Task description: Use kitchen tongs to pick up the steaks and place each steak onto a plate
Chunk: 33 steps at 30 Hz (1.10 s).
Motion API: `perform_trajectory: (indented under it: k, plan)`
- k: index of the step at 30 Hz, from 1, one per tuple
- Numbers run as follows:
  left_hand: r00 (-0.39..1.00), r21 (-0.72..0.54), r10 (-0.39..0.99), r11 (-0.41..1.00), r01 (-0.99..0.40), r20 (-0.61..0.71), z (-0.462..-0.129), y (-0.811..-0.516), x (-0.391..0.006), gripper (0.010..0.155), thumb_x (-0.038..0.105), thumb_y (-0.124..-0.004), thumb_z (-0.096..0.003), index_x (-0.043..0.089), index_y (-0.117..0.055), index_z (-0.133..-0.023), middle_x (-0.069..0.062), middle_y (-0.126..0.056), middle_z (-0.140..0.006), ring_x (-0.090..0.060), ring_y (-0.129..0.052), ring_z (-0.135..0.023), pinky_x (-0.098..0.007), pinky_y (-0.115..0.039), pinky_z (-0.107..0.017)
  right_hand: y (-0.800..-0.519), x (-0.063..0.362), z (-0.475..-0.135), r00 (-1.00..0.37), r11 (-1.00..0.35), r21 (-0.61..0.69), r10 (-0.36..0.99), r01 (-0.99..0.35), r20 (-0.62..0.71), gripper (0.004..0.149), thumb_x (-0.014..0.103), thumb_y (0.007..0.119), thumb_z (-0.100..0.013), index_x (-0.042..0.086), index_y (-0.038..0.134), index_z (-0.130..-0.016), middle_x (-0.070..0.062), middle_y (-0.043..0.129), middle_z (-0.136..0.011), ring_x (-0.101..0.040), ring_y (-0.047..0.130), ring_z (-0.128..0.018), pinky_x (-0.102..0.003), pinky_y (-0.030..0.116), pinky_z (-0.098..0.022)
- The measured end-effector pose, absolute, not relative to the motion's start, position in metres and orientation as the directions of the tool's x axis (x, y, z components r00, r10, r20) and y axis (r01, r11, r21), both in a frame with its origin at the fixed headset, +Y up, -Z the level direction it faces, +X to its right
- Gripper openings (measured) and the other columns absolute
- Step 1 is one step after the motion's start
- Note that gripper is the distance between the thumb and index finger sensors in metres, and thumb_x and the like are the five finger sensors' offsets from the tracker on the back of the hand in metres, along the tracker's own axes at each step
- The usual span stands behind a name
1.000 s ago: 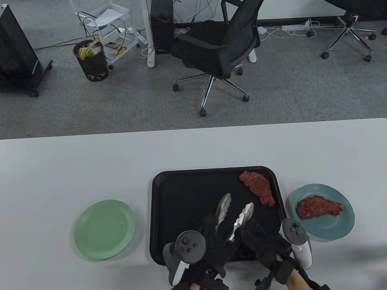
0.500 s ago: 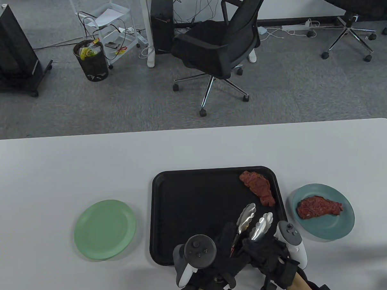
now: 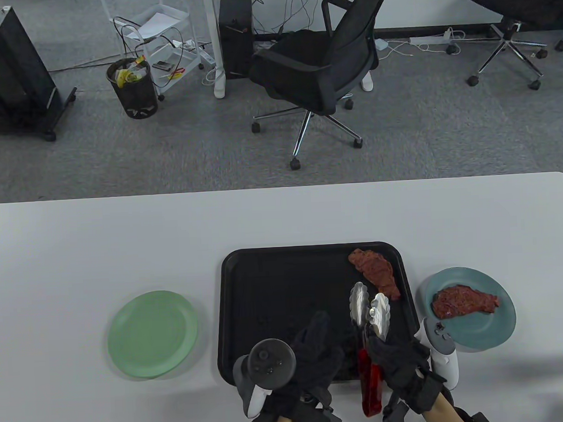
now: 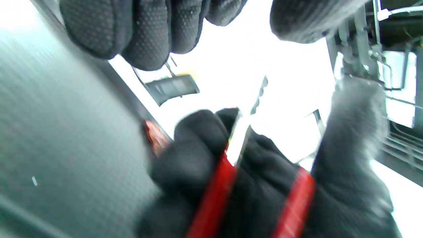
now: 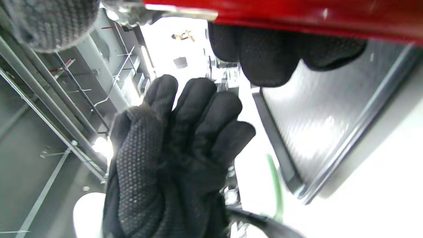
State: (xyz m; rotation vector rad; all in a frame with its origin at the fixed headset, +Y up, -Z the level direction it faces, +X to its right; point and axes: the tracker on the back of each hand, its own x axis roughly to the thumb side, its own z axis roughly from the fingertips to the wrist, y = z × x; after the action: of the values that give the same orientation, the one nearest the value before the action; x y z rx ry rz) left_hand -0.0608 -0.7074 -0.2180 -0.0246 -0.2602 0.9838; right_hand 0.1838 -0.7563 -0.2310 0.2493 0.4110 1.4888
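Observation:
One red-brown steak (image 3: 375,272) lies at the far right of the black tray (image 3: 266,291). A second steak (image 3: 462,301) rests on the teal plate (image 3: 501,327) to the tray's right. My right hand (image 3: 391,354) grips the tongs (image 3: 370,309) by their red handles (image 3: 370,384). The silver tips stand close together just below the tray steak, apart from it. My left hand (image 3: 317,335) hovers over the tray's near edge, fingers straight, holding nothing. In the right wrist view that left hand (image 5: 178,138) shows spread flat. The left wrist view shows the red handles (image 4: 214,191) inside my right fist.
A light green plate (image 3: 151,333) with nothing on it sits left of the tray on the white table (image 3: 124,236). Office chairs, a bin and a cart stand on the floor beyond the table's far edge.
The tongs went from between both hands into my right hand alone, swung right and upright, and their tips closed together near the tray steak. My left hand let go and drew back left.

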Motion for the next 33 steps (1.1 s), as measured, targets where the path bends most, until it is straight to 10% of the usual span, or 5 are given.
perform_trajectory:
  k: [5,13,23,33]
  plan:
    - [0.72,0.0,0.683,0.726,-0.688,0.122,-0.224,-0.709,-0.085,0.08,0.046,-0.078,-0.0416,0.012,-0.046,-0.107,-0.022,-0.065,-0.1,-0.048,-0.078,-0.077,-0.049,-0.076,-0.053,-0.735,0.198,-0.228,-0.418,-0.406,0.224,0.908,-0.886,-0.006,0.092,0.066,0.074,-0.033,0.018,0.035,-0.102,-0.022,0.065,-0.093,-0.041,0.083,-0.067,-0.06,0.07,-0.053]
    - [0.875,-0.057,0.481,0.876,-0.479,0.046,-0.233,-0.733,-0.091,0.082,0.047,-0.077,-0.041,0.013,-0.044,-0.107,-0.022,-0.063,-0.101,-0.048,-0.077,-0.078,-0.049,-0.075,-0.054,-0.735,0.202,-0.226,-0.908,-0.905,0.076,0.419,-0.419,-0.019,0.094,0.069,0.072,-0.029,0.023,0.039,-0.103,-0.017,0.071,-0.093,-0.036,0.087,-0.065,-0.055,0.074,-0.054]
    - [0.886,-0.066,0.46,0.884,-0.463,-0.064,-0.247,-0.744,-0.107,0.081,0.047,-0.077,-0.041,0.013,-0.044,-0.107,-0.022,-0.061,-0.102,-0.049,-0.075,-0.08,-0.05,-0.073,-0.056,-0.741,0.203,-0.228,-0.968,-0.965,0.071,0.252,-0.252,-0.01,0.094,0.07,0.072,-0.028,0.024,0.04,-0.103,-0.016,0.073,-0.093,-0.034,0.088,-0.064,-0.053,0.075,-0.054]
    - [0.856,0.087,0.308,0.95,-0.299,-0.416,-0.292,-0.722,-0.219,0.086,0.046,-0.077,-0.0415,0.018,-0.029,-0.108,-0.017,-0.033,-0.11,-0.05,-0.04,-0.098,-0.057,-0.048,-0.071,-0.746,0.207,-0.231,-0.997,-0.997,0.041,0.071,-0.071,0.007,0.095,0.071,0.07,-0.027,0.024,0.039,-0.104,-0.014,0.072,-0.093,-0.034,0.088,-0.065,-0.052,0.075,-0.055]
